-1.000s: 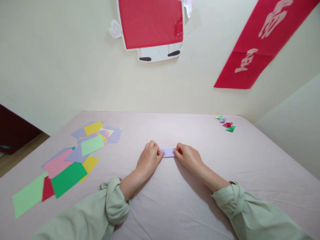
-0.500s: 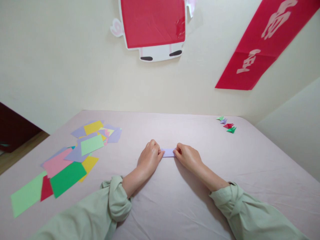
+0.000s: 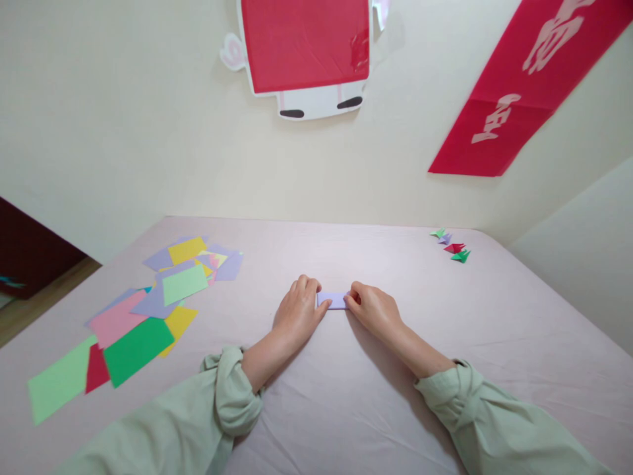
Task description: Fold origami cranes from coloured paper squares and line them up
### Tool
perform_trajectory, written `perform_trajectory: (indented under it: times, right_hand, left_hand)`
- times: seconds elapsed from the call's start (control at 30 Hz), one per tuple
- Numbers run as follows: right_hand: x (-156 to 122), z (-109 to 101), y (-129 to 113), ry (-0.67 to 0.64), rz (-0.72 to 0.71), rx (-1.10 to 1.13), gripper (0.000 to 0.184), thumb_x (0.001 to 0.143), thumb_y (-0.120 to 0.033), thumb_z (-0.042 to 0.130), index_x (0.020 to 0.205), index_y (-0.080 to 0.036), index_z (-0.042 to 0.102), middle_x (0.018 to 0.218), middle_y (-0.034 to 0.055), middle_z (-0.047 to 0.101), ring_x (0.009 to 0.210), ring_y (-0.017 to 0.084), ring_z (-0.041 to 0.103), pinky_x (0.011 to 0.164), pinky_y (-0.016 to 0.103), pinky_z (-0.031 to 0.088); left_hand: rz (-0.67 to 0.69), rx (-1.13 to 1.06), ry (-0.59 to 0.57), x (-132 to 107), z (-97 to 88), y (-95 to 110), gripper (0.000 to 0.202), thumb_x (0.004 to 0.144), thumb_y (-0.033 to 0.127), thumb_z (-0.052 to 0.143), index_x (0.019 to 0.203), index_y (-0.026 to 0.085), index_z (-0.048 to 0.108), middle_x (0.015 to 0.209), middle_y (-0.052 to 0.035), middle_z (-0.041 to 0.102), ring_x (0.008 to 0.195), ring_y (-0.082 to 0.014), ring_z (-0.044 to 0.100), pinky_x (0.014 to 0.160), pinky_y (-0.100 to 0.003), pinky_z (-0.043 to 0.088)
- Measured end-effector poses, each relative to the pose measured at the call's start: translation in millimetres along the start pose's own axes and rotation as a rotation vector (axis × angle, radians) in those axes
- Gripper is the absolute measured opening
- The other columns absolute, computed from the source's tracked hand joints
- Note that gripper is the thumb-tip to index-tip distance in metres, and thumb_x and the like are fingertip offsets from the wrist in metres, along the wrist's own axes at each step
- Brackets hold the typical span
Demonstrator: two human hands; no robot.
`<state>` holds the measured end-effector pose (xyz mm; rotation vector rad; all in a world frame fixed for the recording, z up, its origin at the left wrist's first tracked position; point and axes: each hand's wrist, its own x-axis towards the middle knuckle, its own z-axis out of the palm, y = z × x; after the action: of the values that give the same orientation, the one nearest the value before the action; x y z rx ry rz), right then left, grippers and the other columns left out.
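A narrow strip of folded purple paper (image 3: 338, 301) lies flat on the cloth-covered table in front of me. My right hand (image 3: 374, 309) pinches its right end between thumb and curled fingers, which hide that end. At the left end, my left hand (image 3: 299, 307) rests with thumb and forefinger apart. Its thumb touches the strip's lower edge near the left corner, and the forefinger lies by the upper corner. The left short edge of the strip shows between them.
Loose coloured sheets, among them a green sheet (image 3: 138, 351) and a pink sheet (image 3: 119, 318), overlap on the left of the table (image 3: 346, 409). Several small folded paper figures, one of them a red figure (image 3: 454, 249), stand at the far right. A wall (image 3: 306, 171) rises behind.
My left hand has loosened from its pinch on the strip's left end; thumb and forefinger have spread, showing more of the paper. My right hand keeps its pinch.
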<state>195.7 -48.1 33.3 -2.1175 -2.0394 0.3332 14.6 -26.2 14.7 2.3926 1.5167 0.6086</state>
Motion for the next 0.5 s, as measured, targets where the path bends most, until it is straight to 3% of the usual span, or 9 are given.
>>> perform_trajectory:
  times: [0.5]
  right_hand:
    - [-1.2,5.0,4.5,0.025,-0.036,0.016,0.019,0.090,-0.032,0.050,0.076,-0.021,0.057,0.071,0.0011,0.066,0.063,0.015,0.056,0.053,0.025,0.021]
  left_hand:
    - [0.025,-0.034,0.033,-4.0,4.7,1.6,0.027,0.082,0.041,0.066,0.097,0.020,0.056,0.102,-0.0055,0.054,0.097,-0.0225,0.052,0.083,-0.035,0.044]
